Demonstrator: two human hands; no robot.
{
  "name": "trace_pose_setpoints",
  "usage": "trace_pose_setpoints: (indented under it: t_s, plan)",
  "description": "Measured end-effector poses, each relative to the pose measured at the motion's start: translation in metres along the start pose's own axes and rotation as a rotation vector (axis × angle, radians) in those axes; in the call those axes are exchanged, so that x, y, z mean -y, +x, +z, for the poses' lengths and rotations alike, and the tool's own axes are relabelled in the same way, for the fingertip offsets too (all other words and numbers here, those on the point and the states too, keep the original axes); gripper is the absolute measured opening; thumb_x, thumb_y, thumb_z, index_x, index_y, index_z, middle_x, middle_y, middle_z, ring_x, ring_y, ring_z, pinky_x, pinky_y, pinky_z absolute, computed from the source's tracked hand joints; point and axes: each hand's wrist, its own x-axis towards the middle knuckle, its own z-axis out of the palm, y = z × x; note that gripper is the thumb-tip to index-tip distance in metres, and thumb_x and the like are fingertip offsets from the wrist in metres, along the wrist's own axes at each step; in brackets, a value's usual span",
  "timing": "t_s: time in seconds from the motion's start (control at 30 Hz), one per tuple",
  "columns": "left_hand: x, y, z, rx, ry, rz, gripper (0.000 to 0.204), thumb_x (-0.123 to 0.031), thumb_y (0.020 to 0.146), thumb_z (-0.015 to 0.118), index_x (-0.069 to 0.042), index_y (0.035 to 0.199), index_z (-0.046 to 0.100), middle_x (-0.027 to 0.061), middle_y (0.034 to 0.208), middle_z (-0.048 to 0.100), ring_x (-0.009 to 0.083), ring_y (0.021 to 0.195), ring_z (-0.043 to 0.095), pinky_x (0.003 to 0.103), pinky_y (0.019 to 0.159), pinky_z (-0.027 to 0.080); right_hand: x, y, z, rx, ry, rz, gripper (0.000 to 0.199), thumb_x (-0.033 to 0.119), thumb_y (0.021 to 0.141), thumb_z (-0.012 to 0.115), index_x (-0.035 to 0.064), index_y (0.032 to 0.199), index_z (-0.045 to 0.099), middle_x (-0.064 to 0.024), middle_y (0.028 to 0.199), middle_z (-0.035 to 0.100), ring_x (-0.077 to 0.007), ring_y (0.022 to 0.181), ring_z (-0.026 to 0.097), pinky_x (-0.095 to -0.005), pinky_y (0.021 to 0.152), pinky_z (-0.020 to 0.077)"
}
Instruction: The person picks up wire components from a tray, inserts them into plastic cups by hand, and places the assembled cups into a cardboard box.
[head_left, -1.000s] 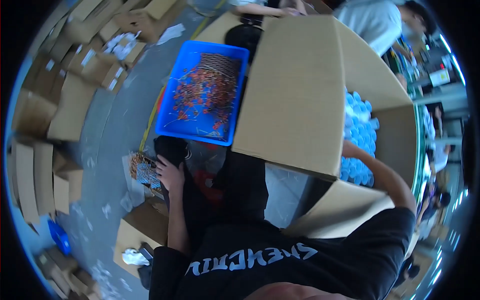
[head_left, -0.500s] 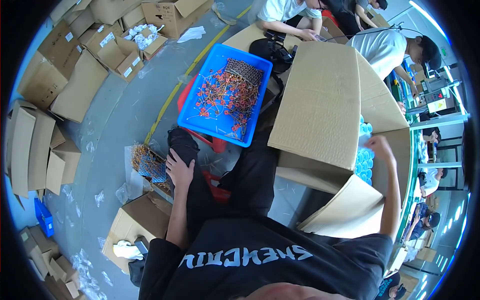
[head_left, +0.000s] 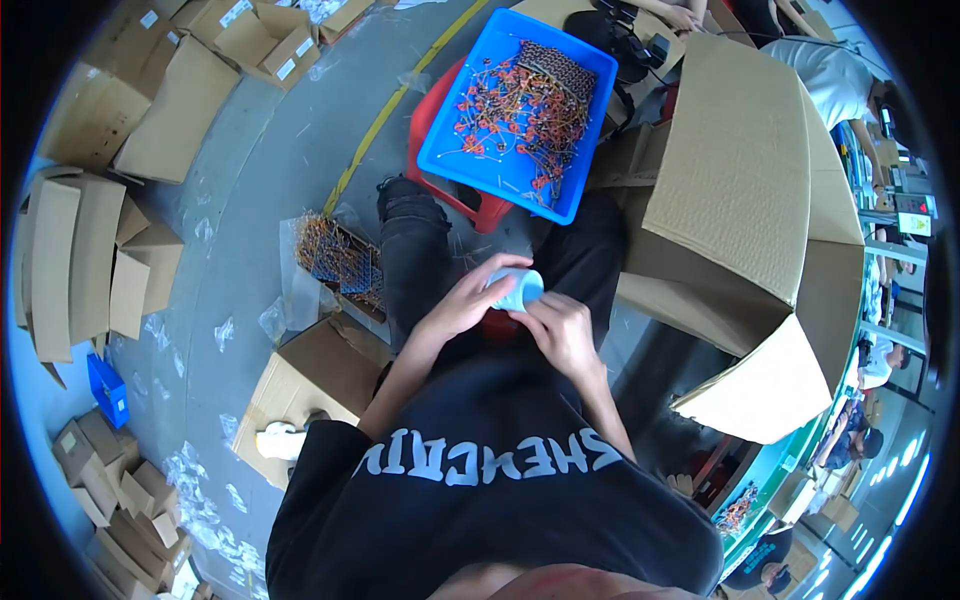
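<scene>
A light blue hollow cylinder (head_left: 518,290), open at one end like a cup, is held in front of my body between both hands. My left hand (head_left: 470,298) wraps its left side with curled fingers. From the right, my right hand (head_left: 562,332) grips the lower right part near the open end. What lies inside the cylinder is too small to make out. Ahead of my hands, a blue tray (head_left: 500,185) carries a heap of thin-leaded parts with red pieces (head_left: 525,125), beside a dark patterned stack (head_left: 557,70).
The tray rests on a red stool (head_left: 425,125). At my right stands a big open carton (head_left: 735,160) with raised flaps. By my left leg are a box of wire-leaded parts (head_left: 340,260) and an open carton (head_left: 320,375). Plastic scraps (head_left: 205,500) litter the floor; co-workers sit farther right.
My left hand has left my knee, and my right hand has come out of the carton. Both now hold a light blue cylinder before me. The view has shifted.
</scene>
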Motion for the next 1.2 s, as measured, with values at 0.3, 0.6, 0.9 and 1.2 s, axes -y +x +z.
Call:
trace_pose_setpoints:
  t_s: [0.3,0.6,0.9,1.2]
  plan:
    - [0.072,-0.014,-0.085,-0.48,-0.376,-0.002,0.033,-0.035,0.1,0.038,-0.007,0.101,0.056,0.0065,0.082,0.063,0.0146,0.063,0.061,0.025,0.043,0.04,-0.152,0.145,0.055,-0.249,-0.027,0.213,0.023,0.015,0.077,0.072,0.0046,0.094,0.061,-0.0191,0.086,0.065,-0.0332,0.079,0.065,-0.0416,0.067,0.051]
    - [0.074,-0.004,-0.092,-0.53,-0.327,-0.059,0.038,-0.037,0.102,0.032,-0.005,0.105,0.053,0.0082,0.084,0.063,0.0164,0.071,0.062,0.027,0.049,0.044,-0.173,0.195,0.116,0.065,-0.382,0.377,0.035,0.025,0.077,0.071,0.013,0.108,0.061,-0.0201,0.11,0.057,-0.0393,0.087,0.063,-0.0484,0.074,0.0518]
    - [0.069,-0.002,-0.091,-0.5,-0.312,-0.079,0.037,-0.036,0.102,0.031,-0.006,0.106,0.053,0.0083,0.087,0.063,0.0157,0.076,0.062,0.027,0.053,0.045,-0.178,0.179,0.097,0.05,-0.205,0.403,0.021,0.022,0.079,0.069,0.0073,0.094,0.064,-0.0195,0.105,0.058,-0.0359,0.085,0.064,-0.0435,0.076,0.0523]
    - [0.053,-0.002,-0.095,-0.44,-0.551,-0.054,0.037,-0.035,0.101,0.036,-0.004,0.11,0.055,0.0075,0.092,0.063,0.0171,0.078,0.06,0.032,0.063,0.049,-0.124,0.128,0.056,-0.406,1.395,0.539,0.01,0.016,0.093,0.057,0.0066,0.092,0.06,-0.0085,0.103,0.062,-0.0241,0.097,0.06,-0.0388,0.085,0.0499]
